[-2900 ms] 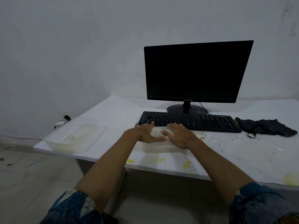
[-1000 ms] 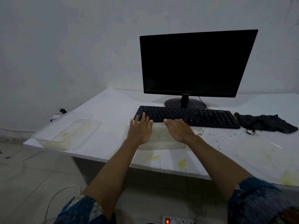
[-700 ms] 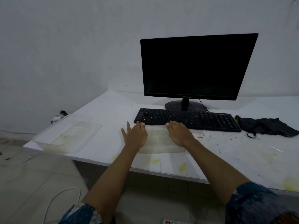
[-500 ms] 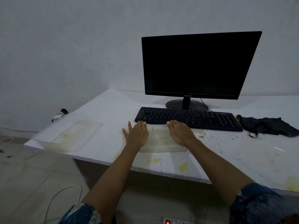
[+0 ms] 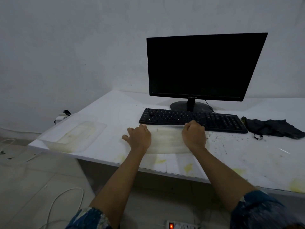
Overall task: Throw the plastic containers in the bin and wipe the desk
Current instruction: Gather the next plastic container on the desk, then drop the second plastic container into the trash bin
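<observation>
Both hands grip one clear plastic container (image 5: 165, 139) on the desk (image 5: 247, 156): left hand (image 5: 139, 138) and right hand (image 5: 194, 135) curl closed over its ends.

Brand name "SAMSUNG" in small pale capitals, centred on lower bezel of black monitor (image 5: 201, 66), just above stand neck. Screen dark, no text on it. Black keyboard (image 5: 193, 119) on table (image 5: 115, 109): pale key legends visible as specks, too small to read. Power strip (image 5: 181, 226) on floor at bottom edge: red lit switch, no legible marking. No other readable text or numbers.
</observation>
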A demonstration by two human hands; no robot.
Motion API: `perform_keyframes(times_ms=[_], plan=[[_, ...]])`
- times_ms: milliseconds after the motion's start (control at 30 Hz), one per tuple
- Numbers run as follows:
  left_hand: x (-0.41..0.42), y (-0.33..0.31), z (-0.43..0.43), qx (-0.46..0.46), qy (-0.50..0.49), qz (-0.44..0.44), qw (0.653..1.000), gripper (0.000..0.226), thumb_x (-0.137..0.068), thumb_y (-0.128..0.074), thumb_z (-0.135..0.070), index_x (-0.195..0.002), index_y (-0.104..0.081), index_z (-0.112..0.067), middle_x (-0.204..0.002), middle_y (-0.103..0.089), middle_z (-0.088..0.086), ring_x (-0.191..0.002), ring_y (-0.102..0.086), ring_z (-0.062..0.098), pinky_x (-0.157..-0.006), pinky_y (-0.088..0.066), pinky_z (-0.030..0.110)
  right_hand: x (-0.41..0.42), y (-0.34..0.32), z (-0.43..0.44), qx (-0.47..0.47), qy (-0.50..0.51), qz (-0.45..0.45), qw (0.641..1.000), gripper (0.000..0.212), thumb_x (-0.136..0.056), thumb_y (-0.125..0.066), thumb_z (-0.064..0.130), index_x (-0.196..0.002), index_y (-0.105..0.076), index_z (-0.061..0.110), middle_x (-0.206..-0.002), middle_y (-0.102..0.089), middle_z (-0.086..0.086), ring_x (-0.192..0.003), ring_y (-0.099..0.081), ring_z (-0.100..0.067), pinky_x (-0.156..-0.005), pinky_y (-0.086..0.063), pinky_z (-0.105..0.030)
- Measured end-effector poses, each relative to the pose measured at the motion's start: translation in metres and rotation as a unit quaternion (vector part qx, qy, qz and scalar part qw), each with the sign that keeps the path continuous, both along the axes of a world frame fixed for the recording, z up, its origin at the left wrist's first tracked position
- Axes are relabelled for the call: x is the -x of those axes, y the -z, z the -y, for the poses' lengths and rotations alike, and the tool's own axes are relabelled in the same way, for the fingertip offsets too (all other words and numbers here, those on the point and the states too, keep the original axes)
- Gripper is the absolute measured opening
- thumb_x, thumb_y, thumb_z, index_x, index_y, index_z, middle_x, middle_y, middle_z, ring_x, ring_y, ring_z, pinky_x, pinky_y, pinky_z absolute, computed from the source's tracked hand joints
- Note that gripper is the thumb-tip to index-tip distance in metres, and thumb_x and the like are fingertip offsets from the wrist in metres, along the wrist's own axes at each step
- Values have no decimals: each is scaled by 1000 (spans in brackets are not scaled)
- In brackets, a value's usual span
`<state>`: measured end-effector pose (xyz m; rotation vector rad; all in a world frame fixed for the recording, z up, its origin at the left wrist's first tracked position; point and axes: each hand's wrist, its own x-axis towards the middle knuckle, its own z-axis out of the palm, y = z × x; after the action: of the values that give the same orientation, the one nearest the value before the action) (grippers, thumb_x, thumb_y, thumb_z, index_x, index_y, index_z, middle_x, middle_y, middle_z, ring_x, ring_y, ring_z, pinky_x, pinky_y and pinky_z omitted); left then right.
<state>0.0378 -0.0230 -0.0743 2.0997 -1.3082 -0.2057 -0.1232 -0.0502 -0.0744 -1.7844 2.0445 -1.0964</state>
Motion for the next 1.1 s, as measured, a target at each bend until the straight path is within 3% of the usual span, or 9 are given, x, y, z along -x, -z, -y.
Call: perform_keyframes(times_ms=[167,267,400,467,533,667,867,1100], plan=[[3,0,-10,31,-75,34,996,37,-100,-31,-30,-101,-60,-8,-96,-67,10,-112,-45,29,-95,-28,45,0,-1,-9,-24,34,-11,999,45,-102,-29,29,-107,-63,0,-110,-61,-20,-98,-60,-35,-80,-45,-36],[4,0,-12,40,-77,66,994,44,-101,-28,-32,-97,-63,-6,-87,-69,14,-106,-51,29,-96,-28,46,1,-3,-15,-6,29,-9,1000,45,-103,-27,30,-112,-61,2,-111,-60,-21,-100,-58,-36,-80,-44,-36],[-1,-4,-21,59,-57,131,988,45,-102,-26,-30,-91,-63,-8,-77,-66,11,-84,-57,27,-89,-31,42,2,-6,-19,14,22,-46,999,43,-103,-26,29,-111,-57,2,-106,-63,-21,-96,-61,-36,-71,-39,-34],[-6,-7,-26,64,-37,123,990,44,-102,-25,-31,-92,-62,-7,-80,-66,11,-80,-60,27,-85,-36,39,1,-11,-21,25,21,-48,998,41,-103,-26,29,-114,-54,1,-106,-63,-21,-96,-61,-37,-71,-39,-34],[-13,-11,-33,76,-18,83,993,43,-102,-25,-31,-91,-58,-6,-79,-61,11,-77,-61,28,-72,-40,32,-3,-18,-24,31,13,-49,998,40,-102,-27,29,-115,-52,0,-106,-62,-22,-96,-60,-37,-72,-39,-35],[-30,-18,-51,86,-26,90,992,41,-101,-29,-29,-73,-47,-7,-63,-45,3,-64,-48,20,-59,-32,25,-16,-28,-33,37,-8,-74,997,41,-102,-27,29,-115,-53,0,-107,-62,-21,-97,-60,-37,-71,-40,-35],[-54,-33,-80,70,-44,117,990,43,-99,-33,-29,-73,-56,-4,-73,-53,9,-70,-55,25,-65,-38,28,-37,-37,-50,16,-44,-84,995,41,-102,-28,28,-116,-53,0,-112,-60,-20,-100,-59,-35,-71,-37,-33],[-85,-35,-128,51,-86,114,988,45,-97,-35,-30,-89,-66,3,-97,-65,18,-91,-61,37,-78,-46,35,-70,-42,-88,-10,-102,-86,991,40,-102,-28,28,-117,-54,1,-115,-59,-18,-102,-58,-33,-74,-40,-33]])
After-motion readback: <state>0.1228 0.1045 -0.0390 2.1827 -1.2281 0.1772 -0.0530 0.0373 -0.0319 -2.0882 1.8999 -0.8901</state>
